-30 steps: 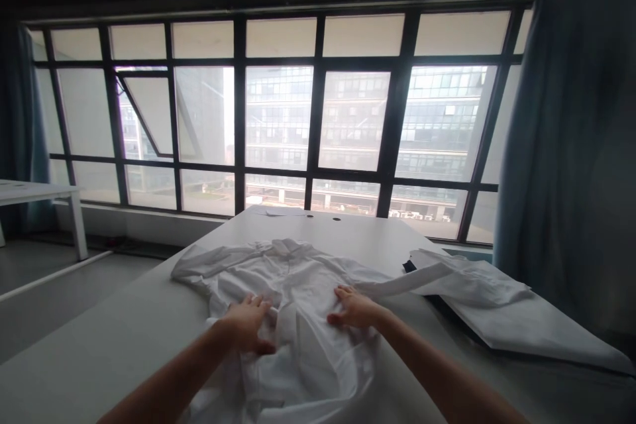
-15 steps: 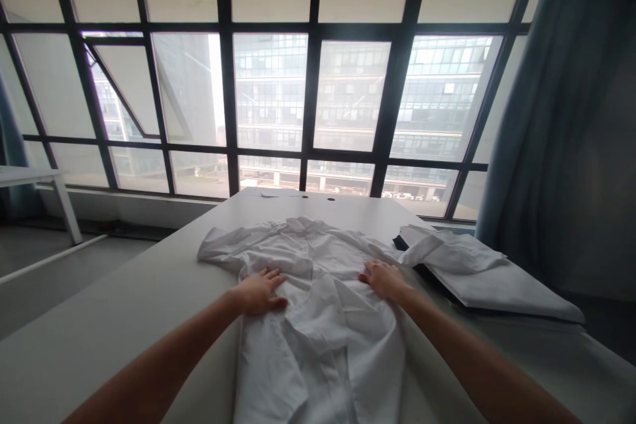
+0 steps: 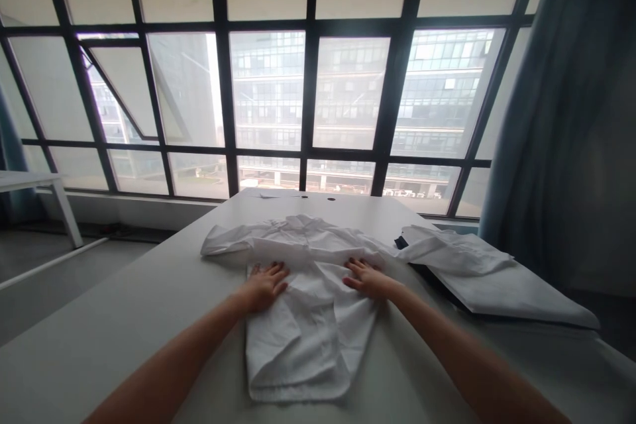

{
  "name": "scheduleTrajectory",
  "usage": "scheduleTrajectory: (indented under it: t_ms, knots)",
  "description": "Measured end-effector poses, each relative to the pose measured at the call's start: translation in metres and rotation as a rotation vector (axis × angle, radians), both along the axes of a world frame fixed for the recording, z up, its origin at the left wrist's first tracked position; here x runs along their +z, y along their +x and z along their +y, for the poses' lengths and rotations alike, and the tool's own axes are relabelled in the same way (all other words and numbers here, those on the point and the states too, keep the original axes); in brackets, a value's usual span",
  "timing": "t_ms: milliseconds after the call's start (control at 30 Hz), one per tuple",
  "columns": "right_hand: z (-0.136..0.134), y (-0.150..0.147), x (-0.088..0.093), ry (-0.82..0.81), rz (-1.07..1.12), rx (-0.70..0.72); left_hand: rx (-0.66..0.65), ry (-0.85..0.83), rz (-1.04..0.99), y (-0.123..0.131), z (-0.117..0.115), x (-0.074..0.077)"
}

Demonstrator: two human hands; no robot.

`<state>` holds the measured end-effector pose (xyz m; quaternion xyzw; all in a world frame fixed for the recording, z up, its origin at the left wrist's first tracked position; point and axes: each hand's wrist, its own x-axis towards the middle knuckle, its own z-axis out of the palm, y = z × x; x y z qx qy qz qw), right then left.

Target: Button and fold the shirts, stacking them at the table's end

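Fingers: both spread open and gripping nothing, the left hand [image 3: 263, 287] and right hand [image 3: 368, 280] lying flat on the cloth.
Sleeve: a crumpled sleeve [image 3: 223, 245] reaches out toward 10 o'clock.
Shirt: a white shirt [image 3: 303, 338] lies folded at 6 o'clock on the white table [image 3: 149, 324].
Technique: even pressure from open palms seems best for easing wrinkles outward.
Right side: a white cloth bundle [image 3: 454, 250] lies on a pale sheet [image 3: 521, 298] at 3 o'clock.
Writing: none readable.
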<state>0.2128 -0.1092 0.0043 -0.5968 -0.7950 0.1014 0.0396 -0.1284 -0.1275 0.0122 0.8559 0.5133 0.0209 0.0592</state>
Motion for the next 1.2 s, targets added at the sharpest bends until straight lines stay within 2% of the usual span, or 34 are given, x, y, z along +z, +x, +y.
scheduleTrajectory:
  t_ms: [67, 133, 300, 467, 567, 700, 800, 933, 1067, 1133, 1200]
  knots:
    - [0.001, -0.007, 0.008, 0.079, -0.041, 0.032, 0.011, 0.053, -0.004, 0.003, 0.009, 0.002]
    - [-0.014, -0.018, 0.013, 0.194, -0.05, 0.061, -0.02, 0.122, -0.017, 0.004, 0.007, 0.006]
    - [-0.078, -0.04, 0.017, 0.327, 0.082, 0.112, -0.201, 0.176, -0.124, -0.002, -0.029, 0.019]
    - [-0.117, -0.043, 0.017, 0.293, 0.126, 0.327, -0.248, 0.213, -0.149, -0.018, -0.055, 0.019]
    - [-0.123, -0.042, 0.011, 0.266, 0.201, 0.322, -0.183, 0.125, -0.218, -0.032, -0.058, 0.019]
    - [-0.123, -0.042, 0.005, 0.285, 0.258, 0.341, -0.071, -0.019, -0.264, -0.052, -0.059, 0.031]
    - [-0.124, -0.044, 0.005, 0.272, 0.236, 0.409, -0.17, 0.04, -0.295, -0.056, -0.067, 0.041]
    - [-0.126, -0.055, 0.009, 0.316, 0.136, 0.405, -0.345, -0.002, -0.257, -0.034, -0.081, 0.04]
    - [-0.126, -0.055, 0.024, 0.366, 0.099, 0.413, -0.365, -0.055, -0.219, -0.018, -0.084, 0.036]
    - [-0.128, -0.042, 0.041, 0.38, 0.211, 0.389, -0.324, -0.07, -0.314, -0.031, -0.079, 0.041]
    - [-0.133, -0.019, 0.061, 0.357, 0.378, 0.332, -0.219, -0.126, -0.451, -0.058, -0.074, 0.051]
